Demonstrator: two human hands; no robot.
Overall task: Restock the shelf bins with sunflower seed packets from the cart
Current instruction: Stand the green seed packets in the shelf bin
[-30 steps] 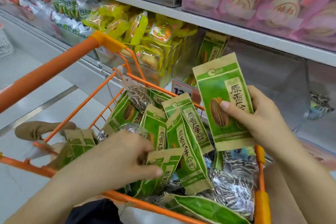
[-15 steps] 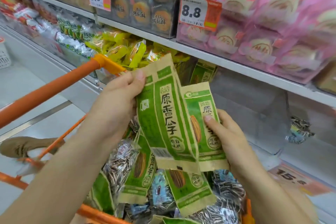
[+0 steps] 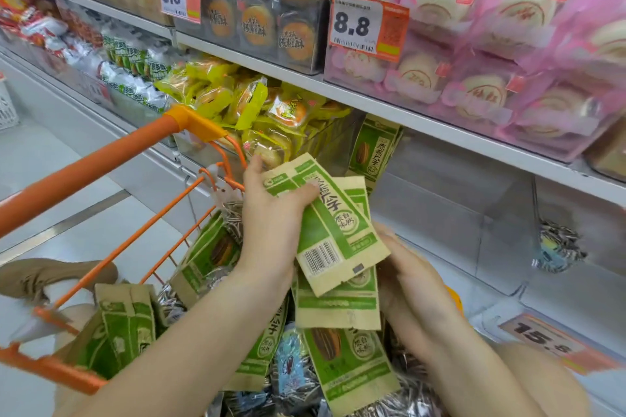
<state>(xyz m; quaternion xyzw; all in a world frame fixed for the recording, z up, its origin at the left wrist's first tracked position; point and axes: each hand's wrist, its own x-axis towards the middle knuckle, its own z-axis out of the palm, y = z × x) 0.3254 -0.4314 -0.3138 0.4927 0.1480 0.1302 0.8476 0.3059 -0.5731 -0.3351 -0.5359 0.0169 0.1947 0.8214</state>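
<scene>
Left hand (image 3: 271,213) grips a green sunflower seed packet (image 3: 333,230) near its top edge, thumb curled over the face, holding it tilted above the orange cart (image 3: 118,159). Right hand (image 3: 411,274) sits just beneath, fingers hidden behind a second green packet (image 3: 338,301) that overlaps the first; whether it clasps that packet cannot be told. More green packets and silver seed bags lie heaped in the cart below both forearms. One green packet (image 3: 371,149) stands upright in the clear shelf bin (image 3: 440,213) on the lower shelf, beside yellow snack packs (image 3: 257,105).
</scene>
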